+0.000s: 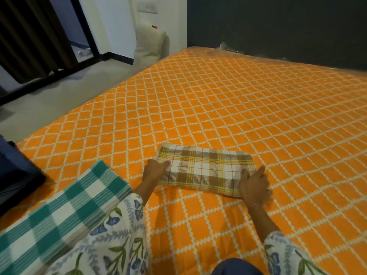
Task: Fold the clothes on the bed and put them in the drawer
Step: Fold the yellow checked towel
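Brown plaid cloth [205, 170] folded into a rectangle, lying on the orange bed [238, 108], centre of frame. My left hand [154, 171] pinches its left end, thumb on top. My right hand [254, 184] rests on its right end, fingers straight and together. Green checked cloth [59, 211] draped at lower left, over my left sleeve [119, 241]

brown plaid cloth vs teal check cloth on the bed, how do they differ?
Colour: the brown plaid cloth is brown, yellow and white; the teal check cloth is teal and white.
Handling: the left hand and right hand are on the brown plaid cloth's ends; neither hand is on the teal check cloth.
Place: brown centre, teal left, partly under the sleeve.
Both rest on the orange bedspread.
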Tool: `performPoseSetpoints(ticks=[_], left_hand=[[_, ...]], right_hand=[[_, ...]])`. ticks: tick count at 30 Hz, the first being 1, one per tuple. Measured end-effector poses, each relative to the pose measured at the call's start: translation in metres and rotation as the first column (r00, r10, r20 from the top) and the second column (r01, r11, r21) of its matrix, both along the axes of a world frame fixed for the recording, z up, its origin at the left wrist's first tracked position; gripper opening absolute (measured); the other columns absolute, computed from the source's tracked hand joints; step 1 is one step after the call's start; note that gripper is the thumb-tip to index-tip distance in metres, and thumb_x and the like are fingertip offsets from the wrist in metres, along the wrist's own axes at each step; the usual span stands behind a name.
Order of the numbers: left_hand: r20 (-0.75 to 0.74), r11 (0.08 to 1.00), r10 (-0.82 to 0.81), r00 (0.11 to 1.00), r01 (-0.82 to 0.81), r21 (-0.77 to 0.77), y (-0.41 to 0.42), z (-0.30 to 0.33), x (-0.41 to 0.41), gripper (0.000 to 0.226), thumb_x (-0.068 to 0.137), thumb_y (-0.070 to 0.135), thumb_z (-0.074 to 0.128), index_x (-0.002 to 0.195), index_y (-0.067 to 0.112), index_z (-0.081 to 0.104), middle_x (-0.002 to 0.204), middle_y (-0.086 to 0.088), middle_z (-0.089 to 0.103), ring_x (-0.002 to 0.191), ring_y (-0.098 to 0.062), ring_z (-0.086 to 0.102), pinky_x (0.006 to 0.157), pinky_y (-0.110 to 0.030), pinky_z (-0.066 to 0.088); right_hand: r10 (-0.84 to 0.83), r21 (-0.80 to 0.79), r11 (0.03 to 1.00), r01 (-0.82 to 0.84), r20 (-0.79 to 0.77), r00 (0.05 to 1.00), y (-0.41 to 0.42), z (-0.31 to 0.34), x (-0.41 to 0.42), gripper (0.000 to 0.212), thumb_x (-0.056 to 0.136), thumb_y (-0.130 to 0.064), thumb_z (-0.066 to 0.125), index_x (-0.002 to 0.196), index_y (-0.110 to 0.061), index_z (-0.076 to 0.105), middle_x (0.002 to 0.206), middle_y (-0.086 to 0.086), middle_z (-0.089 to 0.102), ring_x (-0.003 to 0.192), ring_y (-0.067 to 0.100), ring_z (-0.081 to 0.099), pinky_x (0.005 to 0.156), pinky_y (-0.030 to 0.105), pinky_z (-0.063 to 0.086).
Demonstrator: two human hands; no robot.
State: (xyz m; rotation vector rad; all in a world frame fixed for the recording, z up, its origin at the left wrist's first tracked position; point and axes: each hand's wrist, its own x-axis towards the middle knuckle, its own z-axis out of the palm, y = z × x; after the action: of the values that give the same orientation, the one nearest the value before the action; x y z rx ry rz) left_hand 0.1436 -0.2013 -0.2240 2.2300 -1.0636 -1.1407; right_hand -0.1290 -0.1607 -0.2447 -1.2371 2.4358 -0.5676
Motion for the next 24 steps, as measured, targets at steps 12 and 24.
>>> performPoseSetpoints(ticks=[12, 24], left_hand=[[-0.538, 0.955, 0.175, 0.825, -0.275, -0.111, 0.058, 0.050, 0.038, 0.075, 0.080, 0.010, 0.074, 0.143, 0.006, 0.032, 0.139, -0.013, 0.049, 0.103, -0.030, 0.059, 0.083, -0.045, 0.054], [-0.419, 0.627, 0.584, 0.695, -0.714, -0.311, 0.230, 0.087, 0.211, 0.024, 0.095, 0.014, 0.055, 0.119, 0.012, 0.055, 0.116, -0.011, 0.063, 0.104, -0.033, 0.061, 0.092, -0.047, 0.050]], right_hand=[[0.117, -0.080, 0.993, -0.087, 0.546, 0.829, -0.032, 0.042, 0.003, 0.047, 0.092, -0.020, 0.062, 0.132, -0.003, 0.045, 0.141, 0.020, 0.041, 0.122, 0.041, 0.045, 0.098, 0.051, 0.041], [0.689, -0.331, 0.712, -0.619, 0.499, 0.526, -0.026, 0.100, 0.257, 0.038, 0.096, -0.011, 0.054, 0.133, -0.005, 0.049, 0.145, 0.020, 0.039, 0.125, 0.040, 0.043, 0.099, 0.049, 0.041]])
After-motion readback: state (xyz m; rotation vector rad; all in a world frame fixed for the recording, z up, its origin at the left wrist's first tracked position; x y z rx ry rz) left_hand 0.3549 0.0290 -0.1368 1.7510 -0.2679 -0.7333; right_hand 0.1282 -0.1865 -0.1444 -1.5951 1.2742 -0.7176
